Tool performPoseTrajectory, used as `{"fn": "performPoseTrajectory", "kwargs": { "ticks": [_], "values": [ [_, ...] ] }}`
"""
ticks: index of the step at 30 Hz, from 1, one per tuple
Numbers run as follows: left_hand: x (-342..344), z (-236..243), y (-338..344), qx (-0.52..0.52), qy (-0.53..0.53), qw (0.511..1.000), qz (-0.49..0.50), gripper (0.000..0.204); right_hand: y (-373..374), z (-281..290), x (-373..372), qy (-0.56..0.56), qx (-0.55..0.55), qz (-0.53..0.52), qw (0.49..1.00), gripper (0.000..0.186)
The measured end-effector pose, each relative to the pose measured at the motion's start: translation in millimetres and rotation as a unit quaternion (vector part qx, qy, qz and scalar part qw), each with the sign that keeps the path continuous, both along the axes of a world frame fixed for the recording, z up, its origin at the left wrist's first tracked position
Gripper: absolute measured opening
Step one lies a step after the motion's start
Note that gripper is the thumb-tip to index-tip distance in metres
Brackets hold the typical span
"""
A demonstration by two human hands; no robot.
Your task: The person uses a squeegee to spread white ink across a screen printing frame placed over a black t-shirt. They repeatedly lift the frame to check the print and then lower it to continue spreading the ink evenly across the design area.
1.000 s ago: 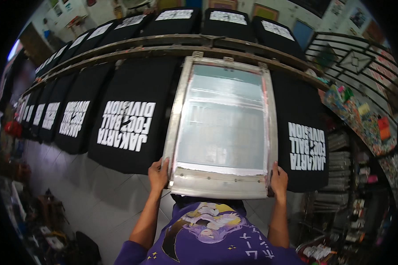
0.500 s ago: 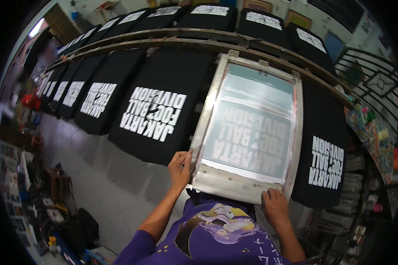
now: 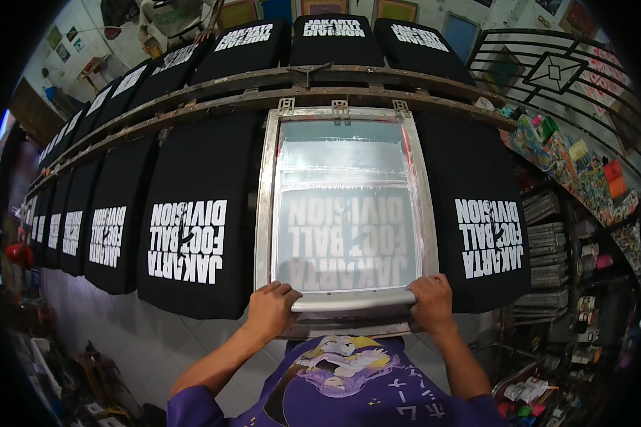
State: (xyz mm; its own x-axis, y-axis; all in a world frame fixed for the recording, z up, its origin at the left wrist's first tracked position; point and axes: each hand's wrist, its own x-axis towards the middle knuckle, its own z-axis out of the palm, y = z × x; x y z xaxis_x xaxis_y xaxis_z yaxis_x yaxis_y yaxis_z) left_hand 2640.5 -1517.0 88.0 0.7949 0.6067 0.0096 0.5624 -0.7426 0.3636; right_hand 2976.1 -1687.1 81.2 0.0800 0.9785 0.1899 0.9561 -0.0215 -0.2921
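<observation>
A silver screen-printing frame lies in front of me, clamped at its far end. White lettering shows faintly through its mesh, and a jagged white ink line crosses it further back. Along the near end lies a pale metal squeegee. My left hand is closed around its left end, my right hand around its right end. Black shirts with white lettering flank the frame: one shirt to the left, another shirt to the right.
More black shirts run off to the left and along a far row, behind a long wooden rail. A person stands beyond the far row. At the right are stacked frames, a paint-splattered surface and a black metal railing.
My left hand has left the frame's left side, my right hand its near edge; both now grip the squeegee. The view has swung to the right and levelled. A person shows at the back.
</observation>
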Motion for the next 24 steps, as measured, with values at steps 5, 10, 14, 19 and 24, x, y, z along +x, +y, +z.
{"fn": "performPoseTrajectory", "kwargs": {
  "ticks": [5,10,14,19,24],
  "values": [
    [44,4,102,0.075,-0.024,0.996,0.035,0.036,97,4,45,-0.021,0.103,-0.022,0.994,0.019],
    [125,-19,240,0.129,-0.051,0.988,0.074,0.027,242,-28,107,-0.086,0.162,-0.038,0.982,0.022],
    [126,-28,236,0.136,-0.089,0.983,0.091,0.026,239,-49,103,-0.077,0.124,-0.049,0.988,0.024],
    [43,-53,96,0.075,-0.061,0.992,0.076,0.043,96,-50,33,-0.057,0.05,-0.046,0.996,0.024],
    [-30,-64,-78,0.116,-0.111,0.983,0.086,0.025,-80,-55,-42,-0.042,0.051,-0.053,0.996,0.02]
  ]
}}
